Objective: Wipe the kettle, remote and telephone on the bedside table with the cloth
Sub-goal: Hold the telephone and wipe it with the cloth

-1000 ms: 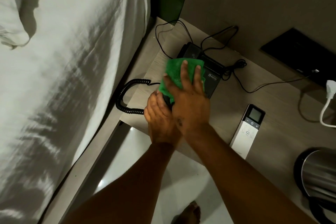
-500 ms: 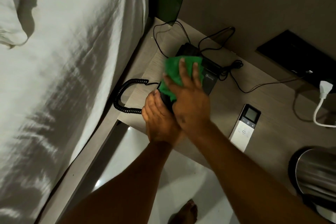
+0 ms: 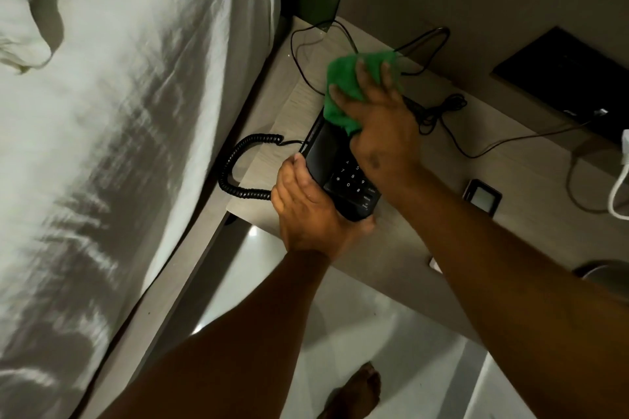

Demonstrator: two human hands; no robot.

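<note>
A black telephone (image 3: 335,169) with a keypad sits near the front left corner of the wooden bedside table (image 3: 483,177). My left hand (image 3: 308,211) grips its near end. My right hand (image 3: 379,126) presses a green cloth (image 3: 343,85) flat on the telephone's far end. The coiled handset cord (image 3: 238,165) loops off the table's left side. Only the display end of the white remote (image 3: 482,197) shows past my right forearm. A sliver of the steel kettle (image 3: 604,274) peeks out at the right edge.
A bed with white sheets (image 3: 119,146) fills the left. Thin black cables (image 3: 439,112) trail across the back of the table to a black wall panel (image 3: 571,78). A white plug and cord (image 3: 623,177) hang at the right. A bare foot (image 3: 357,391) stands on the pale floor.
My right hand slid the cloth toward the far end of the telephone, uncovering the keypad. The camera shifted, so my forearm hides most of the remote and kettle.
</note>
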